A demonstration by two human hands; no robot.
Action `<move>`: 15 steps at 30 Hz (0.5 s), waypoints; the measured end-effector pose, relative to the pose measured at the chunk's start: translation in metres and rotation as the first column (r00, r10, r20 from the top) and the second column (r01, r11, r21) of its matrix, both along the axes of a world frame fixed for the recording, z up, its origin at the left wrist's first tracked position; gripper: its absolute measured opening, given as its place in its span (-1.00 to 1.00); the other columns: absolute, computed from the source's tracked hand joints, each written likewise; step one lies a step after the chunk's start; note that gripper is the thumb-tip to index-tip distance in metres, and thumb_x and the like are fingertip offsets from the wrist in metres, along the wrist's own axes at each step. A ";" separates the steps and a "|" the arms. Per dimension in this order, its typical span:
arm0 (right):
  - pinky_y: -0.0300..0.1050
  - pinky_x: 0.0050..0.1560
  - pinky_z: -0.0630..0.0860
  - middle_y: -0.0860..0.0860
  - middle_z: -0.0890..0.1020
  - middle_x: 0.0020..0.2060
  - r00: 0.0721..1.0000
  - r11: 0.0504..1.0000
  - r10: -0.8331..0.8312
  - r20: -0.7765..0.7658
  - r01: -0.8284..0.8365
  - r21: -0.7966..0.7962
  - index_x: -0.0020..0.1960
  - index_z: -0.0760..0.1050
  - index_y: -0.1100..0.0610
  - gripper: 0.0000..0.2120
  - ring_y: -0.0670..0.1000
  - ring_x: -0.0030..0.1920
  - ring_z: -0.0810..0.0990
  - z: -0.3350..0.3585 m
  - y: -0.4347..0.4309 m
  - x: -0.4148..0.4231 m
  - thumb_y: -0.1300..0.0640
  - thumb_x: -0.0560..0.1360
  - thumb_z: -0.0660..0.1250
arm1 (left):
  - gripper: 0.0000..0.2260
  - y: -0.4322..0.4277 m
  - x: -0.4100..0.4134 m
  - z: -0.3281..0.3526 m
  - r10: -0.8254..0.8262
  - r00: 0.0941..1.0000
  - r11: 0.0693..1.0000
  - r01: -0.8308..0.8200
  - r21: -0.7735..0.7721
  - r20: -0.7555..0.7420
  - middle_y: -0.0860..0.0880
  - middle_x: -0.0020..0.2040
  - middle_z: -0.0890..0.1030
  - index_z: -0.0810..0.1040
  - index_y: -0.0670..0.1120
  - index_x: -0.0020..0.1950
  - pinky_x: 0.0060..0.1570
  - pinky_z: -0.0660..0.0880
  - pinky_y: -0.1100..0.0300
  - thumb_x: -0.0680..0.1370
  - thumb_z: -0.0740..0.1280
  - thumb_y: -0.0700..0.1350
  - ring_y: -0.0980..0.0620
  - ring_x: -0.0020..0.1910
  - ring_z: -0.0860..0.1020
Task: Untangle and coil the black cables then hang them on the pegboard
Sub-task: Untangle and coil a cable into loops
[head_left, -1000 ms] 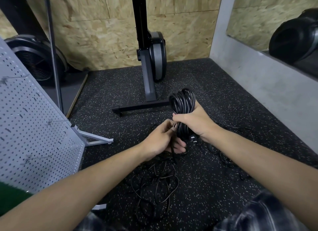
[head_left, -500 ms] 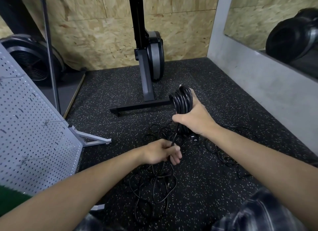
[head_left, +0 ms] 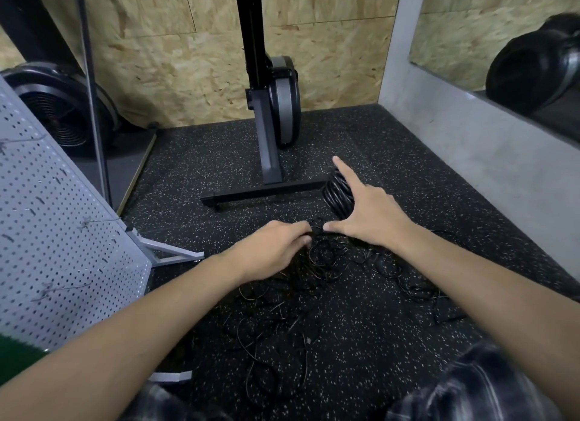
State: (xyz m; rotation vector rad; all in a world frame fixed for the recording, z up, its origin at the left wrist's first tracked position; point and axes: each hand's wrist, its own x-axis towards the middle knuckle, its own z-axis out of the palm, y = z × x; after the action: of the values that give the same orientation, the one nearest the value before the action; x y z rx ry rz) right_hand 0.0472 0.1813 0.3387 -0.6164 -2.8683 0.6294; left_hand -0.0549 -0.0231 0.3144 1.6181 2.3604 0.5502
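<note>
A black rubber floor [head_left: 392, 144] flecked with pale specks ran back to an OSB wall [head_left: 188, 59]. An upright exercise machine [head_left: 276, 106], perhaps a rower stood on end, rested on its crossbar foot [head_left: 266, 194]. A round black fan housing [head_left: 59, 106] sat at the far left, behind a thin metal pole [head_left: 92, 100]. A grey ledge [head_left: 470, 144] ran beneath a mirror [head_left: 455, 28].

Bare forearms [head_left: 141, 320], a green sleeve [head_left: 15, 358], dark checked cloth [head_left: 477, 386] over the knees.

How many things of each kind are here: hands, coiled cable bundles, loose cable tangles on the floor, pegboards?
Hands: 2 (left hand, right hand)
Coiled cable bundle: 1
Loose cable tangle: 1
Pegboard: 1
Total: 5
</note>
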 end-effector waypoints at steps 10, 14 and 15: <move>0.15 0.50 0.39 0.06 0.44 0.55 0.974 0.959 0.198 0.107 -0.170 -0.227 0.58 -0.28 -0.49 0.36 0.19 0.54 0.39 0.009 -0.020 0.006 -0.45 0.13 0.63 | -0.80 0.000 -0.003 0.001 0.031 0.984 0.992 -0.052 0.116 0.174 0.12 0.00 0.71 0.65 -0.03 0.18 -0.04 0.49 0.25 0.74 0.23 -0.07 0.21 -0.05 0.63; 0.12 0.36 0.50 0.04 0.57 0.36 0.985 0.964 0.155 0.081 -0.133 -0.229 0.59 -0.23 -0.47 0.34 0.13 0.34 0.55 0.006 -0.022 0.002 -0.31 0.15 0.67 | -0.79 0.004 0.004 0.009 0.132 0.977 0.976 -0.157 0.148 0.168 0.10 -0.23 0.66 0.69 -0.08 -0.01 -0.27 0.37 0.33 0.71 0.30 -0.06 0.28 -0.33 0.56; 0.07 0.27 0.55 0.02 0.61 0.27 0.986 0.964 0.147 0.079 -0.125 -0.234 0.60 -0.21 -0.46 0.30 0.08 0.21 0.61 0.006 -0.021 0.002 -0.21 0.20 0.67 | -0.78 0.005 0.005 0.010 0.162 0.966 0.968 -0.194 0.156 0.199 0.07 -0.28 0.64 0.68 -0.10 -0.05 -0.35 0.37 0.33 0.70 0.32 -0.04 0.26 -0.44 0.54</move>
State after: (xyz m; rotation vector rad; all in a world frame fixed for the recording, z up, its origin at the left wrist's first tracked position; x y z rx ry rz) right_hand 0.0492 0.1600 0.3444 -0.4933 -2.9710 0.9876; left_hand -0.0500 -0.0178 0.3240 1.3570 2.3872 0.9264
